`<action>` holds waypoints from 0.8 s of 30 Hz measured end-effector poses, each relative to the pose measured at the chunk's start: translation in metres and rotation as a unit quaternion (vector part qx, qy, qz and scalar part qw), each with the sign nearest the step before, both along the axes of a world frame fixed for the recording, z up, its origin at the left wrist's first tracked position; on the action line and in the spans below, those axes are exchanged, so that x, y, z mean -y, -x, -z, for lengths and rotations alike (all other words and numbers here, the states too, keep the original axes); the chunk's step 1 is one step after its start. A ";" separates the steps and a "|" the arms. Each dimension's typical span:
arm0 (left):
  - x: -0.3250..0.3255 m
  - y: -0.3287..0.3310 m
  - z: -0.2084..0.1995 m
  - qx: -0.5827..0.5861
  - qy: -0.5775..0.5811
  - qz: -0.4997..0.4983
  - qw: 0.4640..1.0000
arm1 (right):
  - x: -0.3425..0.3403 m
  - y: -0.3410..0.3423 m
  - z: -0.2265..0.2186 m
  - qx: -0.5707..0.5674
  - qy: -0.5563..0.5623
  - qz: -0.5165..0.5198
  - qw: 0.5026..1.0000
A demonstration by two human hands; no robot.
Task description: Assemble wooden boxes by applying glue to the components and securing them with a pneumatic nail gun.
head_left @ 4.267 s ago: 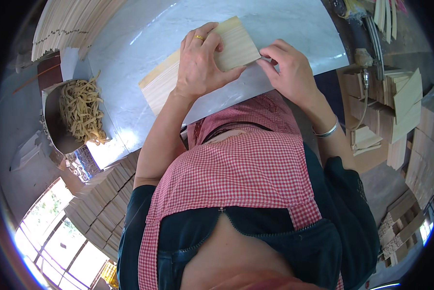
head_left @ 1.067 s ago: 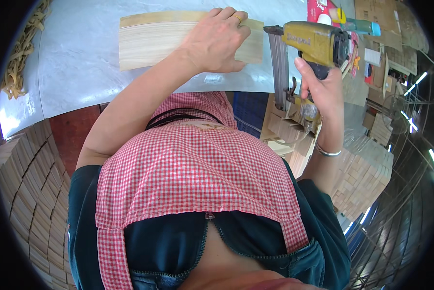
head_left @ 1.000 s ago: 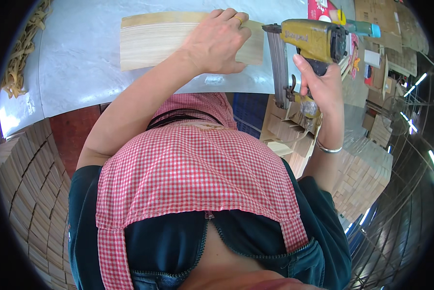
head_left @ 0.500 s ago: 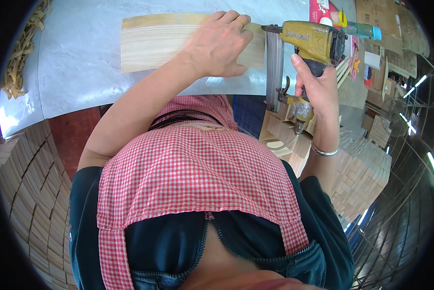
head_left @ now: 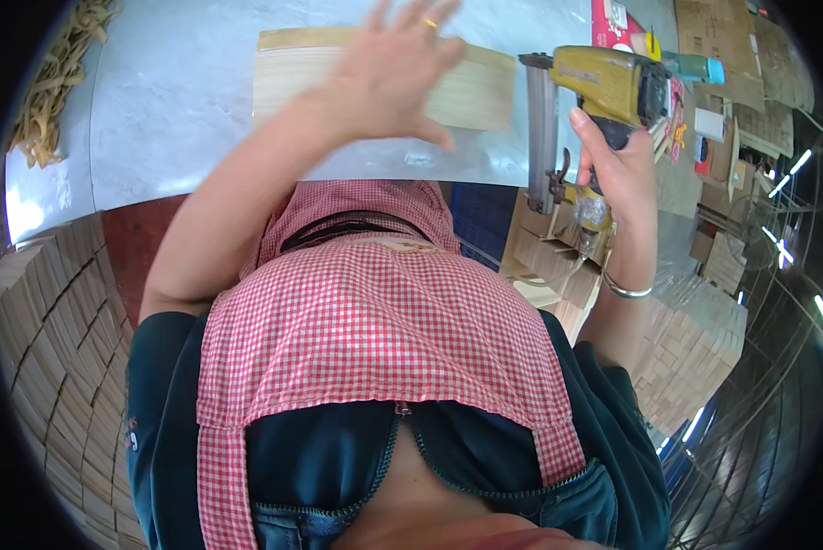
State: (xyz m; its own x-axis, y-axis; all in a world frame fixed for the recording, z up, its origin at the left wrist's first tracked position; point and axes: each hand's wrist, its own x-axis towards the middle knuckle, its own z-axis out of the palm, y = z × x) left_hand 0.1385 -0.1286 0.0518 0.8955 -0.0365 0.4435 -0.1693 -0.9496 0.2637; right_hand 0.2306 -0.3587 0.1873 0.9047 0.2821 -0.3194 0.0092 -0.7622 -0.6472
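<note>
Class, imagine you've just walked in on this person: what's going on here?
A person in a red checked apron is at a pale table, gripping a yellow nail-gun-like tool in the right hand. Its nose is just beyond the right end of a flat, pale wooden board on the table. The left hand, blurred, is spread over the board; whether it touches is unclear. Tan strips lie heaped at the table's left.

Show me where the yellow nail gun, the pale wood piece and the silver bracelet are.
Yellow nail gun point(head_left: 600, 84), head view: on its yellow body.
Pale wood piece point(head_left: 477, 87), head view: on its bare right part.
Silver bracelet point(head_left: 627, 292), head view: on its visible band.
</note>
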 end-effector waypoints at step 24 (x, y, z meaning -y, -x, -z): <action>-0.045 0.038 -0.011 -0.154 0.151 0.019 0.976 | 0.018 0.054 0.003 -0.041 0.004 -0.082 0.996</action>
